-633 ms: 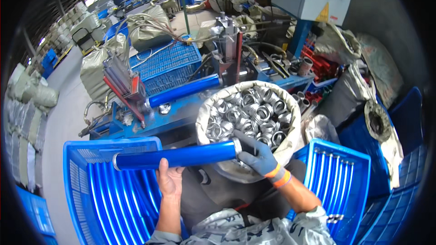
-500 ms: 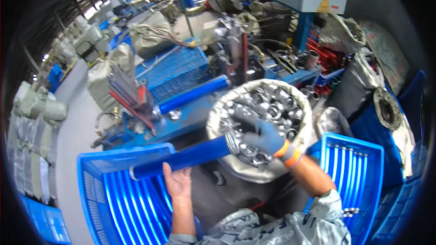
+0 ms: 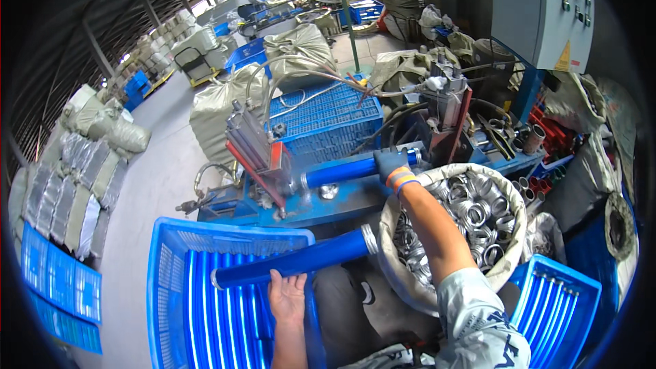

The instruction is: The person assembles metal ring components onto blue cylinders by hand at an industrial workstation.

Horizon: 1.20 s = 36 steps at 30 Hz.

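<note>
My left hand (image 3: pixel 288 296) is bare and grips a long blue tube (image 3: pixel 294 260) from below, held across the rim of the left blue crate (image 3: pixel 171 260). A silver ring (image 3: pixel 369 238) caps the tube's right end. My right hand (image 3: pixel 391 162), in a blue glove with an orange cuff, is stretched forward and closed on the right end of a second blue tube (image 3: pixel 342 171) lying in the blue machine (image 3: pixel 328 201). Under my right forearm is a white sack (image 3: pixel 400 260) full of silver metal rings (image 3: pixel 478 213).
The left crate holds several blue tubes; another blue crate (image 3: pixel 560 301) with tubes stands at the right. Behind the machine are a blue basket (image 3: pixel 328 119), hoses, grey sacks (image 3: pixel 219 113) and a grey control cabinet (image 3: pixel 540 7). Open concrete floor lies to the left.
My right hand left the sack and the end of the held tube and reached forward to the tube in the machine. The held tube now hangs from my left hand alone.
</note>
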Available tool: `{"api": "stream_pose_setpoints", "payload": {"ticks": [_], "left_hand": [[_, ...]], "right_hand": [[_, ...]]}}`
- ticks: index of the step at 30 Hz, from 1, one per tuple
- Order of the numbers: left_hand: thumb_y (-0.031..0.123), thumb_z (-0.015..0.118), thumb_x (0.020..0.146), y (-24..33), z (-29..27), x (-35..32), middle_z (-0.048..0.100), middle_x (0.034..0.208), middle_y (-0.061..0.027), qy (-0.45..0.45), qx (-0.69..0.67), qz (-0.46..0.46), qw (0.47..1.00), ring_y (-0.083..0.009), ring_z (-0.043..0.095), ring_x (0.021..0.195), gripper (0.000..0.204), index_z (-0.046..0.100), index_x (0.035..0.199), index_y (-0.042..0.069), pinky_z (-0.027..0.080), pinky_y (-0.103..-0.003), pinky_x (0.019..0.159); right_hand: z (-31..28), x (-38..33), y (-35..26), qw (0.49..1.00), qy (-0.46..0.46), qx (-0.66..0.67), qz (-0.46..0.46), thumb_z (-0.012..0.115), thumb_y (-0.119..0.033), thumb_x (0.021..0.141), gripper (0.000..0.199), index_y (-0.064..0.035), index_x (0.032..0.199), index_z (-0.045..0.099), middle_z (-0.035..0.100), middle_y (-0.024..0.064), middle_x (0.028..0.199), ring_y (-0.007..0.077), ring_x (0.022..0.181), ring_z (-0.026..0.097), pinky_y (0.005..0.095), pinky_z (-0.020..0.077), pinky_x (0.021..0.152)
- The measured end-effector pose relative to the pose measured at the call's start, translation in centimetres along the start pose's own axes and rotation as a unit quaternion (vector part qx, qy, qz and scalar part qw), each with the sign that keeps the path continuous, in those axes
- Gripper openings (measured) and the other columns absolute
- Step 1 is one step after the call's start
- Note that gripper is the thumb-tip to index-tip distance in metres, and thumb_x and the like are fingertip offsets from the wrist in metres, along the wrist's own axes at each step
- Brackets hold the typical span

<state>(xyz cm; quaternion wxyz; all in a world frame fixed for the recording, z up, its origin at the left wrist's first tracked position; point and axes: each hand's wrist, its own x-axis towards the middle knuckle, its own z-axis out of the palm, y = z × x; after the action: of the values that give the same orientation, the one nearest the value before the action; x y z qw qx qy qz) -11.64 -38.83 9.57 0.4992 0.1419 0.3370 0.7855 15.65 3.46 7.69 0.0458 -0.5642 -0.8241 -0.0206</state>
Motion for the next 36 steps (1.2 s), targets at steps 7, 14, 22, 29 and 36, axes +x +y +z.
{"api": "stream_pose_setpoints", "payload": {"ticks": [7,14,22,29,36], "left_hand": [[0.037,0.067,0.118,0.0,3.0,1.8,0.071,0.148,-0.0168,-0.025,0.039,0.066,0.997,-0.0369,0.067,0.14,0.045,0.063,0.148,0.004,0.054,-0.057,0.119],[0.038,0.08,0.11,-13.8,20.6,15.0,0.067,0.15,-0.0163,-0.105,0.016,-0.049,0.993,-0.0348,0.063,0.145,0.06,0.059,0.154,0.003,0.052,-0.058,0.123],[0.032,0.094,0.098,-25.1,11.5,31.9,0.043,0.169,-0.0305,0.063,0.013,-0.114,0.991,-0.0489,0.04,0.161,0.086,0.048,0.162,-0.005,0.052,-0.062,0.126],[0.041,0.092,0.099,-26.4,11.3,33.0,0.046,0.164,-0.0392,0.078,0.068,-0.157,0.982,-0.0538,0.055,0.149,0.1,0.038,0.166,-0.011,0.055,-0.064,0.121],[0.048,0.09,0.099,-24.0,9.3,33.6,0.049,0.163,-0.0423,0.048,0.111,-0.156,0.98,-0.0579,0.064,0.14,0.105,0.037,0.168,-0.01,0.058,-0.065,0.114]], "right_hand": [[-16.9,-10.3,1.1,0.828,0.303,0.436,-0.18,0.079,-0.008,0.088,0.068,-0.0057,0.153,0.06,0.075,0.0178,0.128,0.0329,0.117,0.075,0.0432,0.0601,0.103],[-22.4,-27.3,17.3,0.605,0.469,0.641,-0.055,0.069,-0.014,0.095,0.059,0.0018,0.151,0.056,0.073,0.0182,0.134,0.0302,0.116,0.077,0.0414,0.0648,0.098],[-15.1,-53.8,26.3,0.678,0.443,0.572,0.128,0.082,-0.04,0.098,0.084,0.0047,0.163,0.051,0.07,0.0239,0.148,0.0339,0.128,0.075,0.0466,0.0613,0.11],[-13.0,-61.8,27.9,0.711,0.423,0.495,0.265,0.08,-0.029,0.1,0.077,0.0045,0.164,0.052,0.071,0.0172,0.146,0.0265,0.127,0.072,0.0401,0.0571,0.112],[-7.9,-69.2,30.8,0.707,0.427,0.436,0.358,0.063,-0.012,0.108,0.078,0.0007,0.179,0.035,0.054,0.0184,0.169,0.0311,0.148,0.058,0.0436,0.0448,0.126]]}}
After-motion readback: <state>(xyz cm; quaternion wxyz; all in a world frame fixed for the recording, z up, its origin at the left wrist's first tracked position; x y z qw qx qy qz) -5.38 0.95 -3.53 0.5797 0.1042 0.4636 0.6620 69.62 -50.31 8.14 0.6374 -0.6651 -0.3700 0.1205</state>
